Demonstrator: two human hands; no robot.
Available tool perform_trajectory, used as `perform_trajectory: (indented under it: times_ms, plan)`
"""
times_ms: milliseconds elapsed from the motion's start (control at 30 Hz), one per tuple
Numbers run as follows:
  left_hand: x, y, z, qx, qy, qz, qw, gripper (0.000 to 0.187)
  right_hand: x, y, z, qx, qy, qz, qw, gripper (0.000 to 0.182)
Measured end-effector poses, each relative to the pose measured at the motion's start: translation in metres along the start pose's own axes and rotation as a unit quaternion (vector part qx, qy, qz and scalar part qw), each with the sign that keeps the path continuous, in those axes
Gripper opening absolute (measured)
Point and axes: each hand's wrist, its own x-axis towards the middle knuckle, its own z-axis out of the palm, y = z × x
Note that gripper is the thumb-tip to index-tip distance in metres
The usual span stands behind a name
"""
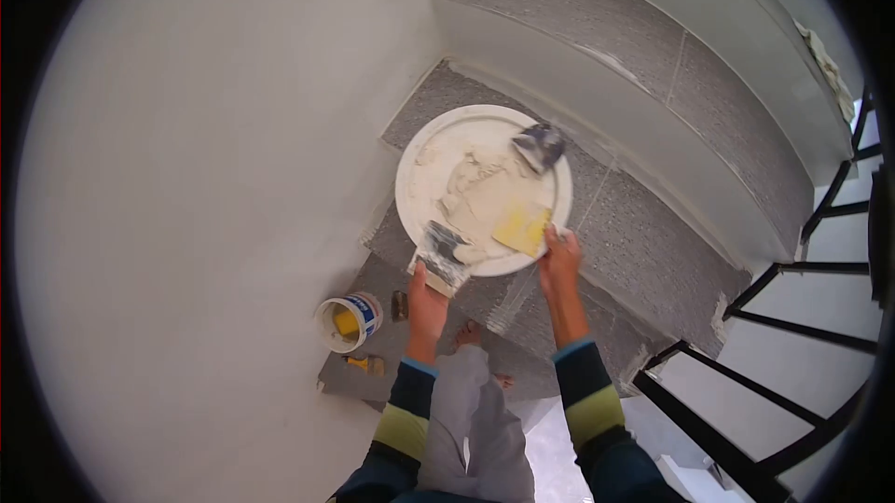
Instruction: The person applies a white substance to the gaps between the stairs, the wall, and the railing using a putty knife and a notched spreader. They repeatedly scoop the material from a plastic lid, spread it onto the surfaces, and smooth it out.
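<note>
My left hand is closed on a putty-smeared scraper, whose blade overlaps the near-left rim of a round white lid. My right hand grips a yellow plastic spreader lying over the lid's near-right part, its fingers right at the rim. Cream-coloured putty is spread across the middle of the lid. At the lid's far right rests a dark, putty-stained tool, its exact kind unclear. The lid sits on a grey stair tread.
A small white bucket with a yellow thing inside stands at lower left, beside a yellow-handled brush and a small dark block. Curved grey steps rise to the upper right. A black railing borders the right; a pale wall the left.
</note>
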Motion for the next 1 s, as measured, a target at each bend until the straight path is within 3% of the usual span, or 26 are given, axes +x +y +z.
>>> perform_trajectory:
  times_ms: [67,233,300,333,367,400,533,667,733,900,1000]
  plan:
    - [0.025,-0.006,-0.006,0.076,0.021,0.003,0.997,0.052,0.026,0.011,0.0,-0.029,0.008,-0.003,1.0,0.023]
    - [0.056,-0.015,-0.006,0.059,0.053,-0.018,0.997,0.045,0.057,0.004,0.015,-0.104,0.03,0.002,0.994,0.024]
    - [0.063,-0.023,-0.014,0.051,0.052,-0.007,0.997,0.046,0.058,-0.003,0.016,-0.317,0.026,-0.022,0.948,0.029]
    - [0.067,-0.024,-0.017,0.05,0.053,0.014,0.997,0.048,0.055,-0.005,0.013,-0.32,0.032,-0.026,0.947,0.029]
    - [0.067,-0.025,-0.02,0.021,0.037,0.019,0.999,0.046,0.049,-0.006,0.009,-0.474,0.077,-0.158,0.863,0.031]
    - [0.066,-0.026,-0.021,0.018,0.033,0.018,0.999,0.046,0.042,-0.007,0.006,-0.604,0.118,-0.28,0.737,0.033]
    - [0.083,-0.033,-0.028,0.007,0.081,0.009,0.997,0.043,0.038,-0.006,-0.01,-0.604,0.09,-0.297,0.734,0.036]
    - [0.083,-0.032,-0.05,0.134,0.169,0.044,0.975,0.037,0.03,-0.002,-0.007,-0.591,0.012,-0.25,0.767,0.041]
    - [0.082,-0.029,-0.049,0.165,0.254,0.029,0.953,0.029,0.031,-0.004,0.002,-0.665,-0.011,-0.319,0.675,0.046]
    - [0.072,-0.022,-0.035,0.15,0.278,0.06,0.947,0.021,0.04,-0.012,0.031,-0.72,-0.036,-0.263,0.641,0.053]
    - [0.064,-0.015,-0.035,0.123,0.237,0.089,0.959,0.021,0.055,-0.011,0.035,-0.745,-0.052,-0.263,0.61,0.057]
